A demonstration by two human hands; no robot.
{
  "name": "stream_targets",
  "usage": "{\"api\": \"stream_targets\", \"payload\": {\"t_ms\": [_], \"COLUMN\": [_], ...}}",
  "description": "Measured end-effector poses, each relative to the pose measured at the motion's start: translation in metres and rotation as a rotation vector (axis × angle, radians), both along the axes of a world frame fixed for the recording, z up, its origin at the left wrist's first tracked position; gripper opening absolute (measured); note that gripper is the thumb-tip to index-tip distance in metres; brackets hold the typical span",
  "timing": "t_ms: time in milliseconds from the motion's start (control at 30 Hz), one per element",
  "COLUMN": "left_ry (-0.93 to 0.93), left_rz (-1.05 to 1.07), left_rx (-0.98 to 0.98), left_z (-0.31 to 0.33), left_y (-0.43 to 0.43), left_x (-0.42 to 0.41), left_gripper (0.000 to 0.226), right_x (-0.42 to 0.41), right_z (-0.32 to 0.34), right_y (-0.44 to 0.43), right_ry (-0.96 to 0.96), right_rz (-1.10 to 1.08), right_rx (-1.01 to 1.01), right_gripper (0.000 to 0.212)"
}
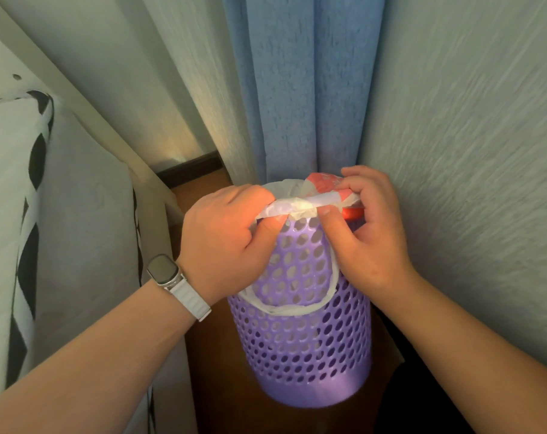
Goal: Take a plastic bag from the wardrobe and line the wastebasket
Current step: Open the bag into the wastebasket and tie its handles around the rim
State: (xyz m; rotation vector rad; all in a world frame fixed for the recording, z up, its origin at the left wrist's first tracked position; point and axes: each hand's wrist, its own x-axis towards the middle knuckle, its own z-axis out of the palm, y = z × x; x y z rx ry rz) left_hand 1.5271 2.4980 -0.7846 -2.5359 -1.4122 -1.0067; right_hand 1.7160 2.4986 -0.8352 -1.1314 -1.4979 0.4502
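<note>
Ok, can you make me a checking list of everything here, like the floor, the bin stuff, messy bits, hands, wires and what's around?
Surface: brown floor.
Job's things: purple holed wastebasket upright; white plastic bag inside it, edge folded over the rim.
Clutter: nothing seen.
Grippers: left hand and right hand each pinch the bag's edge.
Cables: nothing seen.
Surroundings: blue curtain behind, textured wall right, patterned cushion left, watch on left wrist.

Head-worn view, steeply downward, close
</note>
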Motion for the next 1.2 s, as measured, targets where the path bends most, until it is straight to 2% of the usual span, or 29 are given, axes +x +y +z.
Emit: {"api": "stream_targets", "payload": {"t_ms": [133, 267, 433, 633, 800, 1000, 1100, 1200], "left_ry": [0.068, 0.164, 0.144, 0.095, 0.029, -0.010, 0.029, 0.126], "left_rz": [-0.027, 0.010, 0.067, 0.045, 0.070, -0.001, -0.060, -0.055], "left_rx": [-0.051, 0.027, 0.042, -0.035, 0.022, -0.015, -0.070, -0.033], "left_z": [0.004, 0.009, 0.008, 0.004, 0.005, 0.007, 0.010, 0.014], "left_y": [-0.001, -0.009, -0.008, 0.001, 0.001, -0.002, -0.003, -0.007], "left_x": [0.002, 0.011, 0.013, 0.002, 0.002, 0.005, 0.003, 0.009], "left_gripper": [0.033, 0.032, 0.026, 0.031, 0.030, 0.029, 0.031, 0.039], "right_x": [-0.002, -0.008, -0.017, -0.007, 0.001, -0.001, -0.002, -0.005], "right_z": [0.003, 0.005, 0.008, 0.005, 0.003, 0.004, 0.002, 0.001], "right_y": [-0.001, -0.006, -0.011, -0.006, -0.002, 0.000, -0.001, -0.004], "right_ry": [-0.016, -0.068, -0.083, -0.106, -0.101, 0.003, -0.027, -0.086], "right_rz": [-0.066, -0.105, -0.120, -0.009, 0.010, -0.041, -0.084, -0.100], "right_rx": [0.009, -0.001, -0.071, -0.065, -0.055, -0.075, -0.013, 0.033], "right_gripper": [0.025, 0.031, 0.035, 0.044, 0.049, 0.031, 0.023, 0.021]}}
